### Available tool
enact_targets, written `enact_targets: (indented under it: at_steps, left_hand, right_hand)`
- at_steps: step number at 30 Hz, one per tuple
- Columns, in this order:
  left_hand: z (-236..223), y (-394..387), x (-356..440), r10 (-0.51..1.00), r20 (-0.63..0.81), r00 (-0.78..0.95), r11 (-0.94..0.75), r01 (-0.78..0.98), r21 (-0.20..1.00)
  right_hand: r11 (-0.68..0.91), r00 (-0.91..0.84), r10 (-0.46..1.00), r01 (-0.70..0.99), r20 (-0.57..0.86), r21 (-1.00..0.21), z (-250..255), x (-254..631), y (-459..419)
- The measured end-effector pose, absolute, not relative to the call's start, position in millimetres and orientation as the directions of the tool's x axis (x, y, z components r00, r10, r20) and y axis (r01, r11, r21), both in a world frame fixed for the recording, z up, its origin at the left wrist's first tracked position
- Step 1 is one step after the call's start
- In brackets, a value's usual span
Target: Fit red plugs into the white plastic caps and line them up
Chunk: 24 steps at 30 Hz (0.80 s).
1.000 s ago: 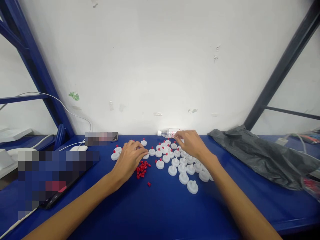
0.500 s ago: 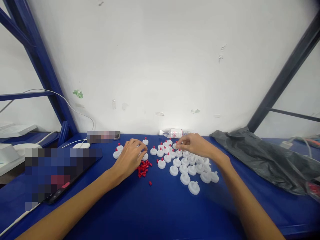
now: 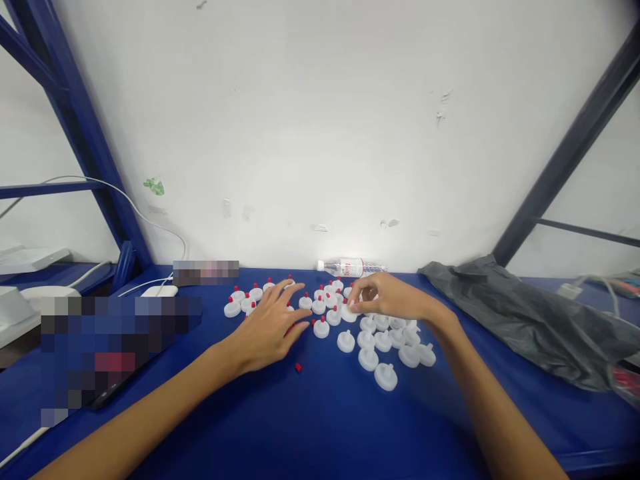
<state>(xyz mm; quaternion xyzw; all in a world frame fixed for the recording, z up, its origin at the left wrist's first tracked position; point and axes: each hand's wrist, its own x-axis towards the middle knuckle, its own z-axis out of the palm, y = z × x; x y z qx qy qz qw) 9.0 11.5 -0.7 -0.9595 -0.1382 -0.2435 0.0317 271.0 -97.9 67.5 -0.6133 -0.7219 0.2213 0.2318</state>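
My left hand point(image 3: 270, 330) is open, its fingers spread over the spot of the small red tip caps, which it mostly hides. One loose red tip cap point(image 3: 299, 367) lies in front of it on the blue tabletop point(image 3: 280, 427). With thumb and fingertips my right hand point(image 3: 387, 295) pinches a round white nozzle cap point(image 3: 349, 313); its top is hidden by the fingers. Between and beyond the hands stand several white nozzle caps with red tips point(image 3: 321, 328). Bare white nozzle caps point(image 3: 369, 359) lie in a group below and right of my right hand.
A clear plastic bottle point(image 3: 350, 267) lies against the white wall point(image 3: 320, 133). At the right is a crumpled grey plastic bag point(image 3: 530, 327). A dark, blurred-out device point(image 3: 117, 353) and a white charger point(image 3: 159, 291) with cables lie at the left. Blue frame posts flank the table.
My left hand has come down and right over the red tip caps, its fingers spreading. My right hand has drawn slightly nearer and now pinches a white nozzle cap.
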Motion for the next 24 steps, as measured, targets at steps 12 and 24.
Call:
enact_targets:
  at_steps: [12, 24]
  left_hand:
    - [-18, 7, 22, 0.231, 0.460, 0.857, -0.959, 0.281, -0.042]
    - [-5, 19, 17, 0.229, 0.672, 0.704, -0.973, 0.188, 0.135]
  right_hand:
    - [0.233, -0.141, 0.970, 0.768, 0.197, -0.596, 57, 246, -92]
    - [0.381, -0.253, 0.868, 0.891, 0.427, -0.248, 35, 222, -80]
